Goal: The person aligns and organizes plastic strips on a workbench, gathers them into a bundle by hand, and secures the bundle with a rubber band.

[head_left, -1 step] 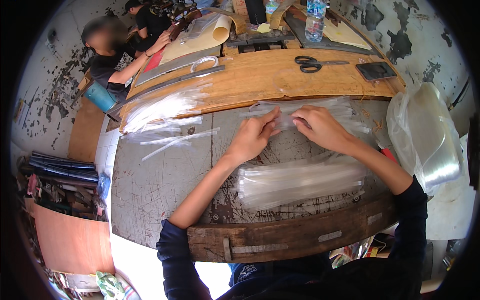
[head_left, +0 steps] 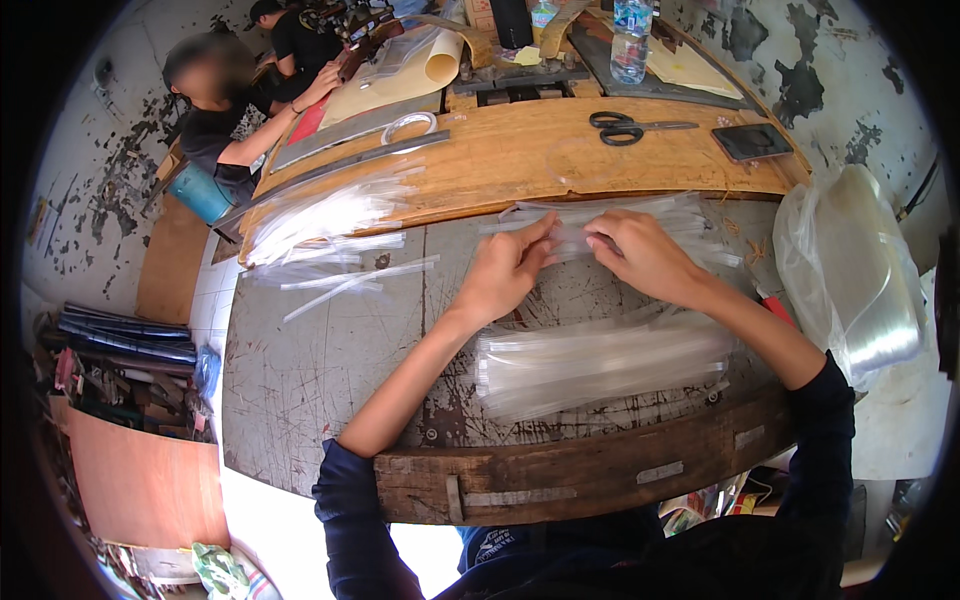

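My left hand [head_left: 503, 268] and my right hand [head_left: 642, 252] face each other at the far part of the grey worktable. Each has its thumb and fingers pinched together, with a clear plastic strip [head_left: 571, 240] between them; its ends are hidden by the fingers. Behind and under my hands lies a loose pile of clear plastic strips [head_left: 685, 222]. Nearer to me, a thick, neatly lined-up bundle of similar strips [head_left: 605, 362] rests crosswise. More strips [head_left: 325, 215] are heaped at the left, a few of them scattered toward me.
Beyond the scratched grey tabletop [head_left: 330, 370] is a wooden table [head_left: 490, 165] with black scissors [head_left: 620, 128], a phone [head_left: 750, 142], a tape roll [head_left: 409, 128] and a water bottle [head_left: 629, 45]. A large clear plastic roll [head_left: 850, 270] stands right. Another person [head_left: 215, 110] sits at far left.
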Demonstrator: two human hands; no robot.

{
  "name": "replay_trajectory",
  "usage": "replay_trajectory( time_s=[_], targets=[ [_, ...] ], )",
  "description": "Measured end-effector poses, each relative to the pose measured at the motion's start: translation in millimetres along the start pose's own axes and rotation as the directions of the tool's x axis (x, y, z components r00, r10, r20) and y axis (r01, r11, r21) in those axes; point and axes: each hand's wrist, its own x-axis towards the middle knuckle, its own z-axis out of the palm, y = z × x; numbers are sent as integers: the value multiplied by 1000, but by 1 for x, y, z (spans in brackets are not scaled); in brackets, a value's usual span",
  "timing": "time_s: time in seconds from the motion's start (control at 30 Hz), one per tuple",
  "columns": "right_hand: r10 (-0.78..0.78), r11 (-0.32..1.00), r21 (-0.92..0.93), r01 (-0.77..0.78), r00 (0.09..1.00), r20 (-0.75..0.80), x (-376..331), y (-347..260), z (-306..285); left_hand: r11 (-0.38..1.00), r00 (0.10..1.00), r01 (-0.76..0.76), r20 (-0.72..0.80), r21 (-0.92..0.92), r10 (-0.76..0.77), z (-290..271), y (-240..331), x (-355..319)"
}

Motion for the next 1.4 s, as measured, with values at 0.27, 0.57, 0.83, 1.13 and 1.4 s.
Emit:
replay_trajectory(
  time_s=[0.27,0.57,0.83,1.13,1.4],
  targets=[
    [-24,999,25,24,1000,2,-1,-1,4,999,998,-40,-56,24,41,7,-2,-1],
    [-68,997,56,60,988,140,0,-3,8,997,989,-19,-145,70,30,5,2,-4],
    [-78,992,98,72,995,58,1,-7,4,983,992,-102,85,151,90,1,3,-6],
    [-38,993,114,30,997,62,2,-16,4,980,956,-169,257,102,138,1,7,-6],
    [-65,987,149,65,998,-8,3,-16,3,923,964,-261,30,282,263,2,29,-6]
  ],
)
